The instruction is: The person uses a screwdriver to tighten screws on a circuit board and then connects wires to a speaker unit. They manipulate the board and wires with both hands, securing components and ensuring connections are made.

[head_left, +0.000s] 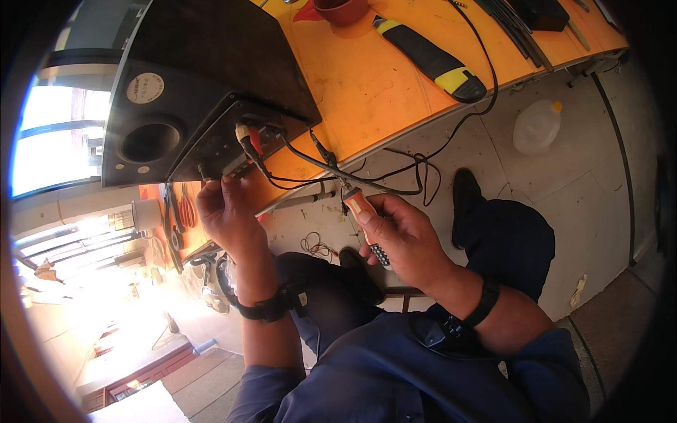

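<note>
A black speaker box stands on the orange workbench at upper left, its panel with a round port facing me. My left hand is raised to the lower edge of that panel, fingertips pinched beside a small grey terminal strip; what they hold is hidden. Red and white cable plugs sit in the panel, and black cables run from it to the right. My right hand grips a screwdriver by its orange and white handle. The shaft points up toward the cables and is partly lost among them.
On the orange workbench lie a black and yellow utility knife, a reddish bowl and several dark rods. Pliers rest left of my left hand. A plastic jug and thin wires are on the floor.
</note>
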Available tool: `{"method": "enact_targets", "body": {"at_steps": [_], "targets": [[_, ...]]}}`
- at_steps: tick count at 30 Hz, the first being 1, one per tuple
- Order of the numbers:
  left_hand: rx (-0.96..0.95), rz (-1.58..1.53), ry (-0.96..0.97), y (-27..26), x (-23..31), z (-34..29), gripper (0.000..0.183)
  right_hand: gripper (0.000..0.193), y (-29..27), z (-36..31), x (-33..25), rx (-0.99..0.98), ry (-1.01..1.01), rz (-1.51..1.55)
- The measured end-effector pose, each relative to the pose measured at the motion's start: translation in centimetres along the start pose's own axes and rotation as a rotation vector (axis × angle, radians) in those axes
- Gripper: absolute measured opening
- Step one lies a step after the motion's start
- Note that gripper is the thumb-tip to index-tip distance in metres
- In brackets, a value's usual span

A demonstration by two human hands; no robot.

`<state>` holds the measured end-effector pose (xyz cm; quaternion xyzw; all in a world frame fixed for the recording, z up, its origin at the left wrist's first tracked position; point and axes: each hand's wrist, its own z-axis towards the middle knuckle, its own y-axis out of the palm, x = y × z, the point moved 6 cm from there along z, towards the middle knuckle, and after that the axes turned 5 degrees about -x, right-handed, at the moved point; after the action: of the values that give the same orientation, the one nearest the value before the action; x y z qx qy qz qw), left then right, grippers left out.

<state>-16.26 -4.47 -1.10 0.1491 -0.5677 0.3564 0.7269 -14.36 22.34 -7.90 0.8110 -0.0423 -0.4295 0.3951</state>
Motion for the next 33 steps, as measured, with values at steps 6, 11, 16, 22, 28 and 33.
{"method": "enact_targets", "body": {"at_steps": [6, 11, 16, 22, 28, 33], "targets": [[-0.006, 0.002, 0.016, 0.0, -0.1, 0.0, 0.011, 0.032, 0.0, 0.0, 0.0, -0.004, 0.0, -0.009], [-0.022, 0.023, 0.016, -0.1, -0.2, 0.0, 0.012, 0.033, 0.0, 0.1, 0.1, -0.003, 0.003, 0.007], [-0.031, 0.015, 0.013, -0.1, -0.2, 0.0, 0.012, 0.033, 0.0, 0.0, 0.1, 0.006, 0.0, 0.046], [-0.017, 0.035, 0.008, -0.1, 0.2, -0.5, 0.01, 0.027, -0.1, 0.1, 0.1, 0.049, -0.011, 0.063], [-0.023, 0.241, -0.031, -0.5, 1.1, -1.6, 0.018, 0.032, -0.3, 0.2, 0.2, 0.051, 0.039, -0.027], [-0.04, 0.222, -0.106, -0.4, 1.5, -1.8, 0.022, 0.034, -0.5, 0.2, 0.3, 0.075, 0.076, -0.032]]}}
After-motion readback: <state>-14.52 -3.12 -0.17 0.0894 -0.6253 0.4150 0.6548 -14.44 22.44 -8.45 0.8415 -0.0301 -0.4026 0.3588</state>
